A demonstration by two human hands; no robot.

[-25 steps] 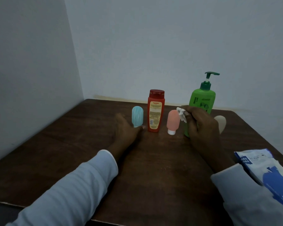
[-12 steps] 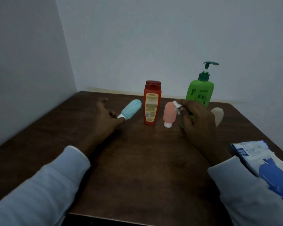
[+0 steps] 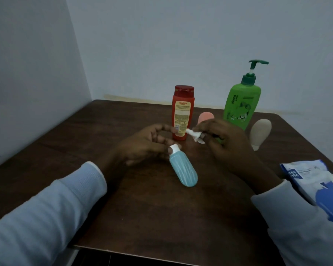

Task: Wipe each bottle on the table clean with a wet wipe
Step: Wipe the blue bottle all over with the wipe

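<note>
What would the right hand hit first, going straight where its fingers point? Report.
Probably the upright red plastic bottle, low down; the white wet wipe in the right hand is near it. Depth unclear.

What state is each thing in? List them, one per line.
Teal bottle: tilted, cap end pinched by left hand.
Red bottle: upright, cap shut.
Green pump bottle: upright.
Pink bottle: upright, partly hidden.
Beige bottle: upright on cap.
Wet wipe: bunched in right hand.
Wipes pack: lying flat.

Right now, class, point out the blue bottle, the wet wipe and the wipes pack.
blue bottle (image 3: 184, 170), head view, ribbed body.
wet wipe (image 3: 193, 133), head view, bunched white end.
wipes pack (image 3: 313, 176), head view, white top face.
</note>
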